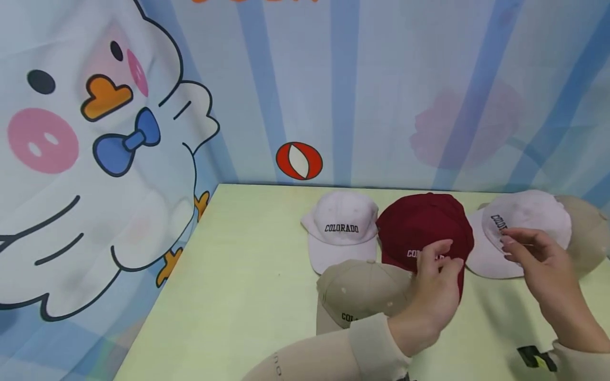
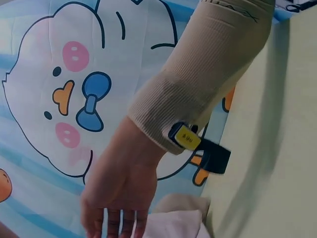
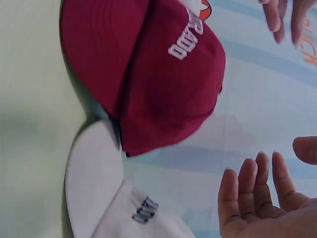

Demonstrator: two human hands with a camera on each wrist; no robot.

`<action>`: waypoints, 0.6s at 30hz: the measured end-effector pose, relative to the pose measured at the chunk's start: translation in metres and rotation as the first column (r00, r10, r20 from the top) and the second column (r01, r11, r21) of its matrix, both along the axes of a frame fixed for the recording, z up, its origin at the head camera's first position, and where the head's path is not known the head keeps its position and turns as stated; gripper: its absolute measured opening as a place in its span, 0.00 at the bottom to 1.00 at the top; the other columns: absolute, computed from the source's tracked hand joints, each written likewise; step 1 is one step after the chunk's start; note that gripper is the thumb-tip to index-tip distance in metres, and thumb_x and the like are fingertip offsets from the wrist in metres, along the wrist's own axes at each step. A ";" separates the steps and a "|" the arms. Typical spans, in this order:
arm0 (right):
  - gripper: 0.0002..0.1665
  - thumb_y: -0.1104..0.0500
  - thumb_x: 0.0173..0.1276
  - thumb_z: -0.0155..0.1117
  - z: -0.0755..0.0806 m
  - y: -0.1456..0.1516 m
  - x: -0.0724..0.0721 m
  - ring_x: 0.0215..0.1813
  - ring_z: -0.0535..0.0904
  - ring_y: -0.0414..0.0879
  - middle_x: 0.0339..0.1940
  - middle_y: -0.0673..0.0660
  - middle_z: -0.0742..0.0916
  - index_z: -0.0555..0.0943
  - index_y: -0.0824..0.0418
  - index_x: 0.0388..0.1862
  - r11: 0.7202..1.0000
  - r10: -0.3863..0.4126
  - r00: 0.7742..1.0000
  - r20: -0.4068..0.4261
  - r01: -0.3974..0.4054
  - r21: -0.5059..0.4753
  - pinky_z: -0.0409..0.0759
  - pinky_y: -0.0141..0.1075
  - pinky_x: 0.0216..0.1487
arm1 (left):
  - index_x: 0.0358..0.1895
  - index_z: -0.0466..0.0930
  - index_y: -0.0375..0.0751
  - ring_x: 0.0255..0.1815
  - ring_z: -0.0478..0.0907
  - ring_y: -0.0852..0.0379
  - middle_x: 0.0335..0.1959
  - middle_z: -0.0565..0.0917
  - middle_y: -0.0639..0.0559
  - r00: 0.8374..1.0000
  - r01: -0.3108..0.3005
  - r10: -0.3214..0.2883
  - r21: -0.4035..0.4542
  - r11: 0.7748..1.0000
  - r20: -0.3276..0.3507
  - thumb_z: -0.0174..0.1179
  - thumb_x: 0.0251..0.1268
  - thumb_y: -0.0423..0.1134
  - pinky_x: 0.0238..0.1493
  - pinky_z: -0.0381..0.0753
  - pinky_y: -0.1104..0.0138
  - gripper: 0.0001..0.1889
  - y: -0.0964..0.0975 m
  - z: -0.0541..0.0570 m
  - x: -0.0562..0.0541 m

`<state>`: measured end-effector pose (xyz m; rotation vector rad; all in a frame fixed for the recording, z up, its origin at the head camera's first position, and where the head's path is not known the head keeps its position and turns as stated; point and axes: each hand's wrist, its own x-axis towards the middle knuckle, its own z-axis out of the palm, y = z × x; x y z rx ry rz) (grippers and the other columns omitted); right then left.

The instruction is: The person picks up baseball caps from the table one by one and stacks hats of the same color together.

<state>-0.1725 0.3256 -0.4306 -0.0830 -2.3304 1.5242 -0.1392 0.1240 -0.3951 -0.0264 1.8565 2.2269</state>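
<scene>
My left hand (image 1: 431,296) hovers in front of the dark red cap (image 1: 419,222), hiding part of its lettering and brim. Its fingers are loosely bent around nothing. To the right, my right hand (image 1: 555,275) is raised over the right-hand white cap (image 1: 538,217), thumb and fingers apart, nothing between them. In the right wrist view, both the red cap (image 3: 173,84) and that white cap (image 3: 99,173) lie beside the right hand (image 3: 267,210), which is empty. Under my left wrist sits a beige cap (image 1: 364,286), partly covered by the sleeve.
Another white cap (image 1: 340,222) marked COLORADO stands at the back, left of the red one. A second beige cap (image 1: 586,233) sits behind the right white cap. The pale yellow table (image 1: 229,296) meets a printed cloth backdrop (image 1: 305,95) at its back and left edges.
</scene>
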 end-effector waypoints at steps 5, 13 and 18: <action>0.11 0.54 0.82 0.54 0.003 0.005 -0.003 0.45 0.71 0.25 0.45 0.29 0.74 0.77 0.45 0.58 0.981 -0.187 0.980 0.061 0.183 0.066 0.71 0.13 0.43 | 0.55 0.74 0.61 0.55 0.71 0.71 0.54 0.74 0.69 0.989 -0.137 0.139 0.059 0.989 -0.046 0.54 0.74 0.40 0.58 0.74 0.69 0.12 0.027 -0.008 0.000; 0.32 0.47 0.84 0.47 0.003 0.028 -0.021 0.66 0.71 0.44 0.74 0.58 0.73 0.64 0.54 0.82 0.918 -0.380 0.900 0.214 0.340 0.204 0.73 0.33 0.61 | 0.53 0.76 0.45 0.59 0.76 0.53 0.53 0.80 0.53 0.973 -0.228 0.214 0.196 0.954 0.086 0.55 0.65 0.32 0.63 0.73 0.59 0.14 0.069 -0.026 -0.008; 0.37 0.48 0.84 0.44 0.002 0.044 -0.034 0.79 0.61 0.63 0.84 0.64 0.59 0.52 0.54 0.86 0.912 -0.404 0.879 0.251 0.366 0.187 0.71 0.50 0.71 | 0.56 0.74 0.47 0.64 0.75 0.49 0.59 0.80 0.48 0.963 -0.215 0.183 0.157 0.964 0.197 0.56 0.59 0.31 0.68 0.71 0.52 0.21 0.087 -0.035 -0.017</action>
